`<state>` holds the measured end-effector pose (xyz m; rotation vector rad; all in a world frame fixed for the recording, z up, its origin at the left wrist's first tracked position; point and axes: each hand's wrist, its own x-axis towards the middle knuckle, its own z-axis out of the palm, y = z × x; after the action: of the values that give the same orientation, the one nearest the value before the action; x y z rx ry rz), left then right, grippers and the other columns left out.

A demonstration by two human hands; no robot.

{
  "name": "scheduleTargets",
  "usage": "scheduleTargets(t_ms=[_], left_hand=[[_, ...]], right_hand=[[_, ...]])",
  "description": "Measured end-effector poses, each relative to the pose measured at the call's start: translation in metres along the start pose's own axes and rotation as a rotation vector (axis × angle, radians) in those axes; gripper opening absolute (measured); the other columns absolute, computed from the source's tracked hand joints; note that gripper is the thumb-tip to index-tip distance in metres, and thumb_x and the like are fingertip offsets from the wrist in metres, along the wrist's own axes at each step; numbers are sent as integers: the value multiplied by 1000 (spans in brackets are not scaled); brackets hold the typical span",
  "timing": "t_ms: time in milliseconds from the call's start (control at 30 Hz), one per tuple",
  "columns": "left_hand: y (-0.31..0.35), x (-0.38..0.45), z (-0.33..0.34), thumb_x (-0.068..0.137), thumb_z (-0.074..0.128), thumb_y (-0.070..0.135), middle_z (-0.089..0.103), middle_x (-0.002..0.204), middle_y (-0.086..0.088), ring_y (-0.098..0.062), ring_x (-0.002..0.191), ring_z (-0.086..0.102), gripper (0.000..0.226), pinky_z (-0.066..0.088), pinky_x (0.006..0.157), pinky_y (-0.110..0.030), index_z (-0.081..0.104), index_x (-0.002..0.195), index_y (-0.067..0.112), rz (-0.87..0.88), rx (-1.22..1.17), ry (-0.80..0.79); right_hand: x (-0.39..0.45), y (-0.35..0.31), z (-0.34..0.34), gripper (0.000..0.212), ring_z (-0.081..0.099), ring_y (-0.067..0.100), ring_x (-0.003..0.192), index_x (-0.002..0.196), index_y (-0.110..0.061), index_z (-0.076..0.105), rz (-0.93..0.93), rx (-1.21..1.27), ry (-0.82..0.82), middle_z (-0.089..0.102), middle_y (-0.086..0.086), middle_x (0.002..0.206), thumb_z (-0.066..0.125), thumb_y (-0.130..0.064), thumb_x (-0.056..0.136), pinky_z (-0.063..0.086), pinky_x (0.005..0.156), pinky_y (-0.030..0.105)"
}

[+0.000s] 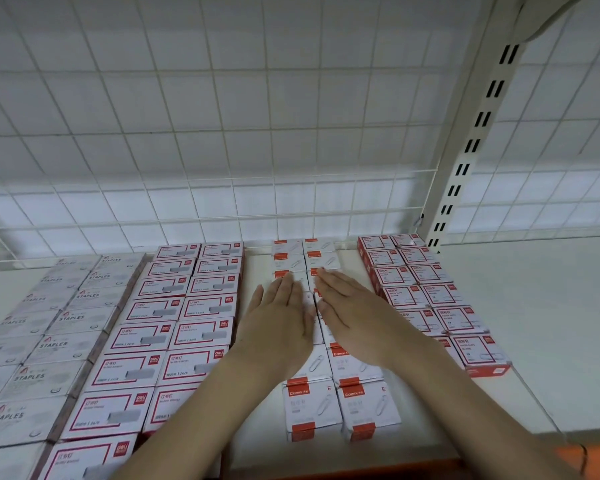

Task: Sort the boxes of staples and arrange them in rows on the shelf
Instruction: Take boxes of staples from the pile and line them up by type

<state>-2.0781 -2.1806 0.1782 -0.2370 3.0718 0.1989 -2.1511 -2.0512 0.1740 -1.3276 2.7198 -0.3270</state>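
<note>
White-and-orange boxes [340, 407] lie under the left hand [281, 327] and right hand [357, 317], fingers flat and released, apparently squaring the double row; next, nudge stragglers flush.

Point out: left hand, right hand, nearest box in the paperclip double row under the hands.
left hand [280, 318], head view, back of the hand.
right hand [355, 313], head view, back of the hand.
nearest paperclip box [312, 408], head view, its top face.
</note>
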Motion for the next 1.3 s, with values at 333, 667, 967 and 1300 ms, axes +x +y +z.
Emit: scheduleTargets(t_ms=[333, 667, 967, 1300], left_hand=[[-4, 4, 2, 100, 10, 38, -6, 157, -2, -14, 144, -7, 55, -8, 114, -30, 1, 149, 14, 18, -16, 3], [-2, 0, 4, 100, 8, 38, -5, 157, -1, -13, 144, -7, 55, -7, 115, -32, 0, 149, 14, 20, -11, 6], [2, 1, 1, 101, 9, 37, -5, 157, -3, -15, 144, -7, 55, -6, 116, -34, -1, 149, 13, -13, 13, -14], [9, -26, -5, 100, 8, 38, -5, 157, -1, -14, 144, -7, 56, -6, 117, -35, -2, 149, 13, -1, 75, 30]], right_hand=[[5, 7, 7, 52, -7, 6, 143, 149, -15, 7, 22, -10, -28, -1, -3, 157, 16, -33, 101, -5, 117, 26], [3, 7, 8, 51, -6, 7, 143, 149, -14, 10, 23, 17, -14, 0, -2, 157, 18, -32, 102, -4, 117, 26], [5, 6, 2, 50, -2, 8, 143, 148, -11, 15, 6, 27, 2, 5, 0, 157, 21, -29, 102, -13, 106, 14], [-25, 0, -2, 51, -4, 3, 142, 148, -15, 13, 50, 65, 7, 4, -6, 157, 20, -33, 102, -3, 117, 25]])
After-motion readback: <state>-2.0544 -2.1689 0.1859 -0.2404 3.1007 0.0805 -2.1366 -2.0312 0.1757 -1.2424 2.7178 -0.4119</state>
